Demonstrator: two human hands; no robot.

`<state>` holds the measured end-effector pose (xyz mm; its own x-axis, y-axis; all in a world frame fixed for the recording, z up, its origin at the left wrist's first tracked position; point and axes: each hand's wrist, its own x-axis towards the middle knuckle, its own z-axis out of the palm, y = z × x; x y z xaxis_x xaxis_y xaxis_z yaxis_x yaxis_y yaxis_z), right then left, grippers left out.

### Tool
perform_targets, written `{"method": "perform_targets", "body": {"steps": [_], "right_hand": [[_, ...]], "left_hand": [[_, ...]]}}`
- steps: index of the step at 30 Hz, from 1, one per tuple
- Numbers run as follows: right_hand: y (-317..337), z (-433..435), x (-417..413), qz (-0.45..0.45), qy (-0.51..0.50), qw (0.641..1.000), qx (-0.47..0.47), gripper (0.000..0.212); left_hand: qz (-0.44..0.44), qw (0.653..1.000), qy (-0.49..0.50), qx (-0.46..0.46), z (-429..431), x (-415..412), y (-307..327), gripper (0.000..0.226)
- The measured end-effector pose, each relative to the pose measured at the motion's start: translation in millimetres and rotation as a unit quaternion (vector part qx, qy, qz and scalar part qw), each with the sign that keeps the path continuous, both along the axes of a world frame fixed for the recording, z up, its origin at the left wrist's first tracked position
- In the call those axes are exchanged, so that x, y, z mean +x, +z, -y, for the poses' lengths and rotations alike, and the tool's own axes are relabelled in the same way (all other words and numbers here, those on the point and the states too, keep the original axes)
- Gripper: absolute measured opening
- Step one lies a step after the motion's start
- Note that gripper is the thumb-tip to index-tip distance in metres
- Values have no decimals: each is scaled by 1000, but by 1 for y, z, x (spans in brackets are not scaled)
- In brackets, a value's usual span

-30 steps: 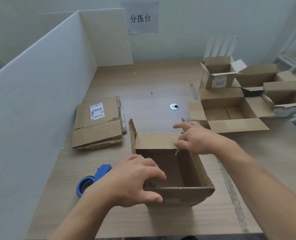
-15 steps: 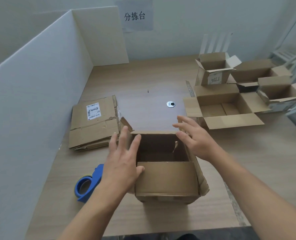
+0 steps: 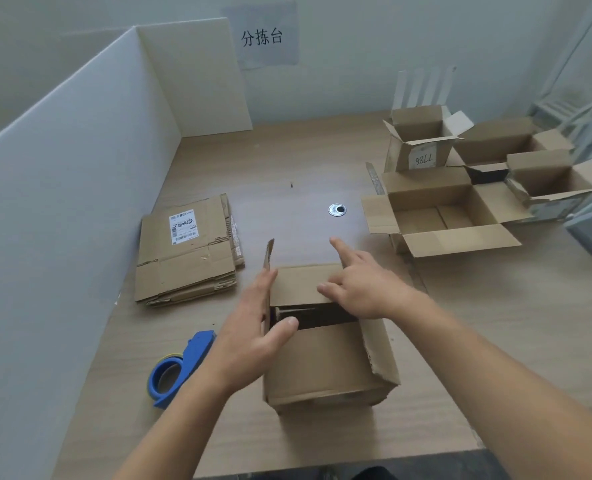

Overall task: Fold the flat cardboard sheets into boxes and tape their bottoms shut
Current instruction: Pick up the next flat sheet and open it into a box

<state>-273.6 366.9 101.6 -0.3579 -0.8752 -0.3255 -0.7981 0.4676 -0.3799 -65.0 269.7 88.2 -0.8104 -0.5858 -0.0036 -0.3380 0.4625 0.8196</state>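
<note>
Four-odd open boxes (image 3: 461, 239) right of box (image 3: 322, 362); tape gun (image 3: 197, 351) by L hand (image 3: 253, 334).

Soft, even light fills the scene, moderately bright, with a cool grey-green cast on the walls. Its source cannot be placed. Shadows are faint and soft-edged: a thin one under the box (image 3: 325, 362) and a broad dull patch on the table (image 3: 495, 323) near the metal disc (image 3: 337, 210), which carries the only small glint. The left hand (image 3: 253, 337) looks slightly smeared; the right hand (image 3: 367, 289) is sharper. The wall sign (image 3: 263, 38) reads clearly. Wide-angle distortion bends the white partition (image 3: 62, 220) and stretches the forearms at the bottom edge. The far right edge is smeared and indistinct.
</note>
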Motion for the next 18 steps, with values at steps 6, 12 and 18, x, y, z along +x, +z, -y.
{"method": "perform_targets", "body": {"steps": [6, 12, 18], "right_hand": [[-59, -16, 15, 95, -134, 946, -279, 43], [-90, -18, 27, 22, -118, 953, -280, 29], [-82, -25, 35, -20, -106, 973, -202, 50]], "left_hand": [[72, 989, -103, 75, 4, 12, -23, 78], [197, 948, -62, -242, -22, -2, -62, 74], [121, 970, -17, -209, -15, 3, -75, 78]]}}
